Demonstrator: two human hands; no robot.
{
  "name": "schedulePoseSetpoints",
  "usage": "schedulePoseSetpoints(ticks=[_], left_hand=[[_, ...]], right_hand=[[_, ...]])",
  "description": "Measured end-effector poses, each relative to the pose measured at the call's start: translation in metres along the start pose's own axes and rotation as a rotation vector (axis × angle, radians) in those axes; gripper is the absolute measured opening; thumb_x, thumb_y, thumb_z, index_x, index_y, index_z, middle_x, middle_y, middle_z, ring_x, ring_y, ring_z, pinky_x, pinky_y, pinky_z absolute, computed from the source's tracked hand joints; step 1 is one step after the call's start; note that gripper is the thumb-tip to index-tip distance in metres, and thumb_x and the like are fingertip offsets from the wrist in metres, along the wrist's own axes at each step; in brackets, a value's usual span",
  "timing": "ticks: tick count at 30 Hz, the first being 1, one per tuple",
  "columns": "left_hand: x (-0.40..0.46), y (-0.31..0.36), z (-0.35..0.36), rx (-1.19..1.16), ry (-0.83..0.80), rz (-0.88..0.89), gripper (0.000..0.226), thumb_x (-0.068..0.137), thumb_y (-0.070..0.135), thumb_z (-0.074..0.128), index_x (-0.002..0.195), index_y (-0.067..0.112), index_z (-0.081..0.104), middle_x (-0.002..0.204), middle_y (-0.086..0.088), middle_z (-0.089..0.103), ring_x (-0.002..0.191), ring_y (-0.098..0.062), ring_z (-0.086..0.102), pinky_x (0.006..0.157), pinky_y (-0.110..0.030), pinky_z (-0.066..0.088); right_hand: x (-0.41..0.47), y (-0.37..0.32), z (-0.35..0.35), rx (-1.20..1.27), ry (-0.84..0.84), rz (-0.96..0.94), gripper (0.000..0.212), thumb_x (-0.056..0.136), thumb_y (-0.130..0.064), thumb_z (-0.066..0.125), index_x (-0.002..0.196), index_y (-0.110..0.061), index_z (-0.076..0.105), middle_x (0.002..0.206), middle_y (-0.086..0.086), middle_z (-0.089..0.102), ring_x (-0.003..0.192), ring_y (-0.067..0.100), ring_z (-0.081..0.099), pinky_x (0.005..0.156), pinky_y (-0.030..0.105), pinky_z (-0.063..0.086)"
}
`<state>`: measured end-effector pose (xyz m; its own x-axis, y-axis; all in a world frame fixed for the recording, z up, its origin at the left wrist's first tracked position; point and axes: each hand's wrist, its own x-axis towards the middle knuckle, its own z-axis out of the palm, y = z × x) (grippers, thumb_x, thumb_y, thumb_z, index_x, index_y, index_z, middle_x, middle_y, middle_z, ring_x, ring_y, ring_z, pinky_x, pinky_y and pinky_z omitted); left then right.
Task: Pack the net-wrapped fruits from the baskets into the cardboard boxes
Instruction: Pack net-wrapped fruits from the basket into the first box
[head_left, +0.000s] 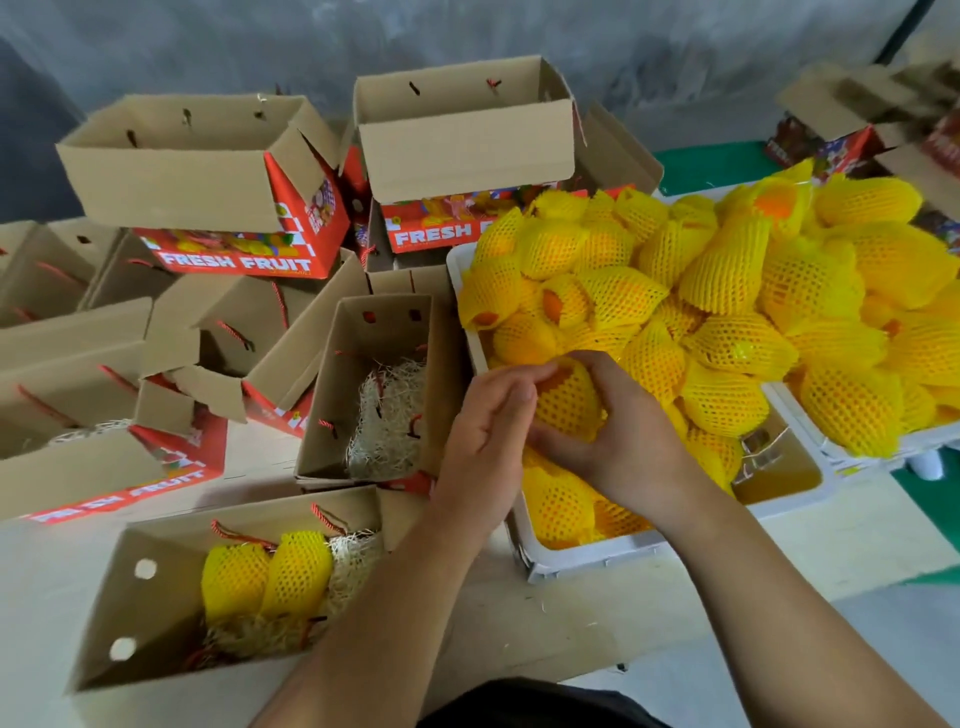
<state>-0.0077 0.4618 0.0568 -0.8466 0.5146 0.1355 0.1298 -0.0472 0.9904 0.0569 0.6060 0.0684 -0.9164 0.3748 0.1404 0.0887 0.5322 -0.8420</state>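
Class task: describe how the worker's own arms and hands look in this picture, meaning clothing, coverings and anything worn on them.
Both forearms are bare: no sleeves reach into view. The left hand and right hand wear no gloves, and no rings, watch or wristband show. A strip of dark clothing appears at the bottom edge, near the body.

Bright, even light; soft shadows, edges blurred and warped

Pale tabletop (571, 618) underneath, flecked with stray straw bits; green surface (711, 166) beyond it at the far right and again at the right edge; grey, mottled wall (311, 47) behind; dark clothing (535, 706) at the bottom edge; small white cylinder (927, 464) beside the green.
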Motion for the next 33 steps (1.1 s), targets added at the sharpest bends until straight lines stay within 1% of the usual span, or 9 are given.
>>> schedulePoseSetpoints(ticks=[3, 5, 7, 10, 15, 18, 22, 27, 33], left_hand=[[-0.008, 0.014, -0.029, 0.044, -0.034, -0.002, 0.028, 0.102, 0.025, 0.050, 0.104, 0.019, 0.077, 0.123, -0.007, 0.060, 0.120, -0.011, 0.059, 0.103, -0.024, 0.045], [-0.018, 0.018, -0.054, 0.095, -0.075, -0.037, 0.028, 0.100, 0.028, 0.049, 0.091, 0.024, 0.075, 0.112, -0.003, 0.059, 0.110, -0.012, 0.060, 0.097, -0.023, 0.045], [-0.032, 0.019, -0.088, 0.079, -0.083, -0.079, 0.025, 0.102, 0.042, 0.045, 0.100, 0.032, 0.069, 0.109, 0.005, 0.060, 0.106, -0.011, 0.061, 0.091, -0.023, 0.049], [-0.054, 0.010, -0.149, 0.078, 0.097, -0.176, 0.033, 0.100, 0.065, 0.034, 0.117, 0.051, 0.059, 0.110, 0.021, 0.065, 0.106, -0.004, 0.066, 0.082, -0.019, 0.056], [-0.087, -0.027, -0.245, 0.118, 0.410, -0.537, 0.026, 0.108, 0.035, 0.046, 0.100, 0.041, 0.069, 0.097, 0.015, 0.074, 0.103, -0.018, 0.067, 0.079, -0.029, 0.049], [-0.102, -0.049, -0.278, 0.105, 0.335, -0.682, 0.020, 0.106, 0.027, 0.050, 0.102, 0.033, 0.069, 0.106, 0.005, 0.074, 0.095, -0.014, 0.067, 0.069, -0.023, 0.046], [-0.108, -0.067, -0.290, 0.118, 0.129, -0.815, 0.015, 0.104, 0.028, 0.055, 0.102, 0.033, 0.068, 0.111, 0.002, 0.072, 0.094, -0.013, 0.065, 0.070, -0.028, 0.044], [-0.113, -0.075, -0.285, 0.179, 0.050, -0.754, 0.015, 0.104, 0.030, 0.054, 0.104, 0.037, 0.067, 0.114, 0.007, 0.070, 0.102, -0.014, 0.065, 0.077, -0.026, 0.046], [-0.092, -0.056, -0.239, 0.044, 0.035, -0.543, 0.023, 0.105, 0.019, 0.052, 0.101, 0.033, 0.069, 0.101, 0.010, 0.073, 0.085, -0.001, 0.067, 0.069, -0.007, 0.048]], right_hand=[[-0.010, -0.019, 0.036, 0.112, -0.039, -0.015, 0.061, 0.071, -0.059, 0.073, 0.121, -0.029, 0.058, 0.103, -0.016, 0.068, 0.097, -0.004, 0.064, 0.076, 0.015, 0.047], [-0.020, -0.031, 0.068, 0.118, -0.047, -0.035, 0.049, 0.077, -0.051, 0.073, 0.118, -0.029, 0.057, 0.102, -0.012, 0.066, 0.095, 0.002, 0.064, 0.075, 0.023, 0.052], [-0.027, -0.047, 0.100, 0.109, -0.058, -0.035, 0.044, 0.083, -0.058, 0.067, 0.118, -0.034, 0.057, 0.105, -0.012, 0.062, 0.095, 0.003, 0.062, 0.074, 0.025, 0.053], [-0.024, -0.069, 0.139, 0.041, -0.152, -0.016, 0.046, 0.083, -0.073, 0.057, 0.117, -0.042, 0.059, 0.107, -0.020, 0.052, 0.098, -0.003, 0.056, 0.077, 0.011, 0.046], [-0.021, -0.085, 0.211, -0.332, -0.492, 0.241, 0.049, 0.077, -0.075, 0.063, 0.092, -0.028, 0.061, 0.080, -0.007, 0.067, 0.079, 0.015, 0.067, 0.063, 0.029, 0.050], [-0.017, -0.092, 0.258, -0.645, -0.544, 0.252, 0.054, 0.068, -0.074, 0.057, 0.091, -0.025, 0.060, 0.103, 0.001, 0.073, 0.099, 0.027, 0.068, 0.076, 0.034, 0.051], [-0.015, -0.081, 0.302, -0.757, -0.667, 0.437, 0.056, 0.085, -0.059, 0.063, 0.122, -0.017, 0.067, 0.130, 0.007, 0.067, 0.122, 0.029, 0.062, 0.093, 0.035, 0.050], [-0.033, -0.071, 0.298, -0.653, -0.592, 0.587, 0.051, 0.098, -0.049, 0.052, 0.136, -0.016, 0.061, 0.140, 0.012, 0.062, 0.129, 0.033, 0.059, 0.107, 0.038, 0.046], [-0.051, -0.100, 0.244, -0.426, -0.247, 0.238, 0.029, 0.098, -0.024, 0.056, 0.126, -0.022, 0.064, 0.113, 0.008, 0.074, 0.108, 0.031, 0.066, 0.088, 0.038, 0.052]])
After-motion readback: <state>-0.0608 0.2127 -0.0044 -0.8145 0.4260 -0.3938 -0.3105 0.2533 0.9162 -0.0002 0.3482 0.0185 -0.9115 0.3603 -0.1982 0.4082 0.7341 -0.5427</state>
